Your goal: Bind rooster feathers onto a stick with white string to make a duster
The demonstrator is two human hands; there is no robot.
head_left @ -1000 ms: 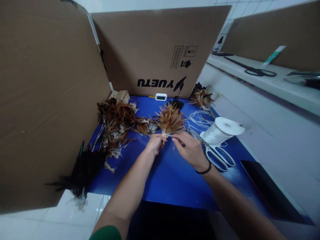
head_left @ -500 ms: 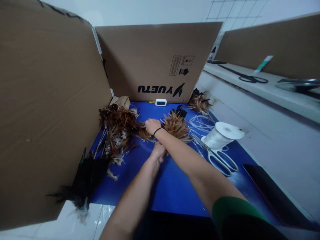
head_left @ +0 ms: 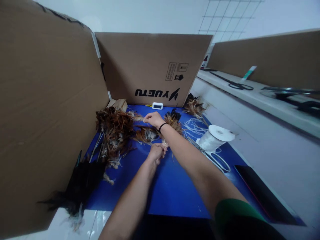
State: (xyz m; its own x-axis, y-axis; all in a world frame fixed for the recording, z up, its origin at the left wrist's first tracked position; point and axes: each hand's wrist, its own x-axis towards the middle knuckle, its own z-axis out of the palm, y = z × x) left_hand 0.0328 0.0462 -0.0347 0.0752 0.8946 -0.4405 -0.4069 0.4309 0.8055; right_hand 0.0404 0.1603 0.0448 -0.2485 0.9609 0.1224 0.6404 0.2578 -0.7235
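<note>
My left hand is closed around the pale quill ends of a brown feather bunch. That bunch has black tips and is partly hidden behind my right forearm. Farther back, my right hand pinches a pale feather strip that stretches left to the big brown feather pile. A small loose tuft of brown and white feathers lies on the blue tabletop between the hands and the pile.
On the right stand a white spool of ribbon and scissors, with loose ribbon strands behind. A dark flat device lies at the right edge. Black feathers overhang the left front. Cardboard walls enclose the back and left.
My right hand has moved back and away from the tuft, and now pinches a strip by the pile. The left hand stays low with the bunch. The view has shifted slightly.
</note>
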